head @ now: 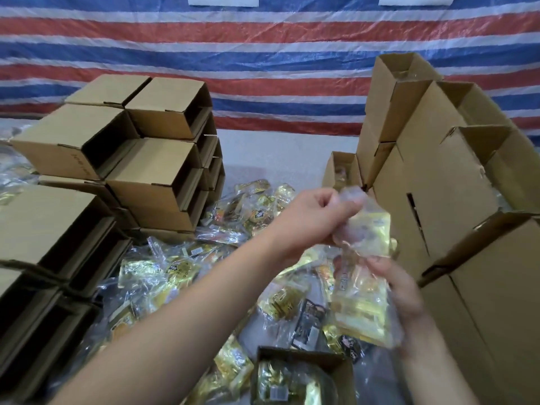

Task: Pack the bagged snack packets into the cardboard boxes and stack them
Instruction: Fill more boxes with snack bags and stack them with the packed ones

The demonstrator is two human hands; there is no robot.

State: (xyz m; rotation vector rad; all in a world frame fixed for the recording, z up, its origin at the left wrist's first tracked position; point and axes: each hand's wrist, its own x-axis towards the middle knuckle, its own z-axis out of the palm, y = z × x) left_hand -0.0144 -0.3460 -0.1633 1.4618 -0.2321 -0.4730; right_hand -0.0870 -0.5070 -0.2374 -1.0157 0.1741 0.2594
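We held one clear bag of snack packets [362,229] up between both hands, above the loose heap of bagged packets [181,273] spread over the surface [277,153]. Our left hand [315,220] had its fingers [336,204] pinched on the bag's crumpled top edge, while our right hand [400,290] gripped its lower part from beneath — a two-point hold that, we judged, kept the slack plastic stretched so it could slide lengthwise into a carton. The likely target, an open box [304,372] already showing gold packets inside, sat just below our forearms, near enough for a short drop. Empty boxes [131,159] lay stacked on their sides at our left, mouths turned towards us for easy picking — and the filled-looking upright cartons [444,176] stood grouped at our right, well apart from the empties, presumably to keep done from undone.
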